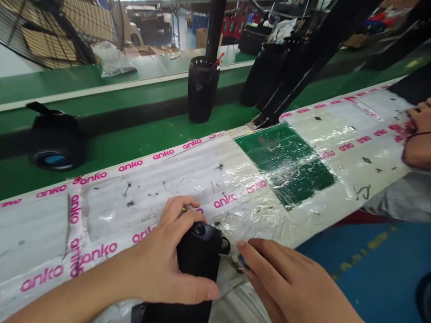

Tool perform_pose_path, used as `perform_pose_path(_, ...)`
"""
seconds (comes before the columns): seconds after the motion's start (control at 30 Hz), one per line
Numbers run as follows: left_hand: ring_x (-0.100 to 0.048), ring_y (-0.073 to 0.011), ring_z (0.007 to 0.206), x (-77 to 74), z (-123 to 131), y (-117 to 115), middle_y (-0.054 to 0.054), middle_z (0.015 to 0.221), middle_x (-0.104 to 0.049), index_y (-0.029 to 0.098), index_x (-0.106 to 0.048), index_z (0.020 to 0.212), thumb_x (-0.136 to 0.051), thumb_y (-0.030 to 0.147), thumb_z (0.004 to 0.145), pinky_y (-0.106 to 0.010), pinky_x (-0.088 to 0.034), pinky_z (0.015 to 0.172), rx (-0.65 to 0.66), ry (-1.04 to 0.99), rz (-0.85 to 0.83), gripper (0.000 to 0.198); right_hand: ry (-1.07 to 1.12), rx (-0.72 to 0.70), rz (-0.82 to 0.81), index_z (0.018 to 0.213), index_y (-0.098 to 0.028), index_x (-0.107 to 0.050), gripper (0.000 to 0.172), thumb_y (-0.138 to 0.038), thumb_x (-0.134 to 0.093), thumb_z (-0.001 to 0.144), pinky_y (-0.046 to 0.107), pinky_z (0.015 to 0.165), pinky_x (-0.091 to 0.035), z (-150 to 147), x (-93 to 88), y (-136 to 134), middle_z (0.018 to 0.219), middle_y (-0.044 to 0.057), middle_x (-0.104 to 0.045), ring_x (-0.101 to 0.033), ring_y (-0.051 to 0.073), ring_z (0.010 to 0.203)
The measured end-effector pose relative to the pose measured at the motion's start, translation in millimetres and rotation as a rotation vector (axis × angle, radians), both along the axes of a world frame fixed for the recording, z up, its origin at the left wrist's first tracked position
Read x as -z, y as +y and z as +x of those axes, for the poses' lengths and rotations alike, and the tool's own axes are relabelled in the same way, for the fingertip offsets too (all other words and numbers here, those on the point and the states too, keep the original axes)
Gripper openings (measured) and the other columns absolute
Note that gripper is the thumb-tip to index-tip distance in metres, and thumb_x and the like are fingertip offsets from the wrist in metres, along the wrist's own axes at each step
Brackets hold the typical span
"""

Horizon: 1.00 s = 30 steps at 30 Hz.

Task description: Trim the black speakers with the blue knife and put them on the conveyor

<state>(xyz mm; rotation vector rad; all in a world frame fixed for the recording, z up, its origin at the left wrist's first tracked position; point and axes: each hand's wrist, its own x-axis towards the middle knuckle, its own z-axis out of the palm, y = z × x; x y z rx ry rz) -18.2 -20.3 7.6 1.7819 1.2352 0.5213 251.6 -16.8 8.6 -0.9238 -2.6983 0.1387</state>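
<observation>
Your left grip (170,258) is clamped around the black device (200,251), thumb on the side nearer you and fingers over its top end. The device sits at the near edge of the tabletop (188,170), its lower part running out of view toward you; whether the edge bears its weight, you cannot tell. Keep that hold firm but off the loop (226,246), so the end facing your right grip (286,278) stays exposed. Your right fingers are bunched together just beside that loop, with a small bluish thing (243,262) at their tips; blur hides whether they are closed on it. Steady the device before any fine work there, because a slip could drop something over the near edge. Work with small finger movements, and mind the loose scraps (129,188) scattered toward the tabletop's far edge.
</observation>
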Motion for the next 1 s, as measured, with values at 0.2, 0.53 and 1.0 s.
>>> perform_pose_path(0.2, -0.052, -0.0372, 0.128, 11.7, 2, 3, -0.012, 0.131, -0.057, 0.025, -0.046, 0.124, -0.094, 0.057, 0.064, -0.056, -0.041, 0.111, 0.034, -0.116, 0.067, 0.083, -0.146, -0.078, 0.06, 0.124, -0.017, -0.051, 0.049, 0.0, -0.043, 0.079, 0.034, 0.048, -0.053, -17, -8.9, 21, 0.084, 0.004, -0.072, -0.07, 0.023, 0.061)
perform_pose_path(0.53, -0.052, -0.0412, 0.117, -0.3, 3, 15, -0.012, 0.113, -0.061, 0.021, -0.053, 0.092, -0.093, 0.057, 0.055, -0.064, -0.042, 0.104, 0.031, -0.06, -0.182, 0.065, -0.213, -0.07, -0.022, 0.126, -0.016, -0.05, 0.052, -0.002, -0.043, 0.076, 0.033, 0.049, -0.052, -15, -7.2, 13, 0.085, 0.001, -0.069, -0.068, 0.021, 0.061)
perform_pose_path(1.0, -0.053, -0.0381, 0.111, -5.9, 5, 18, -0.009, 0.107, -0.06, 0.021, -0.057, 0.095, -0.094, 0.049, 0.053, -0.061, -0.046, 0.1, 0.038, 0.018, -0.206, 0.063, -0.274, -0.079, 0.003, 0.127, -0.014, -0.052, 0.043, -0.001, -0.038, 0.088, 0.034, 0.054, -0.055, -18, -17.9, 12, 0.09, 0.005, -0.072, -0.07, 0.022, 0.068)
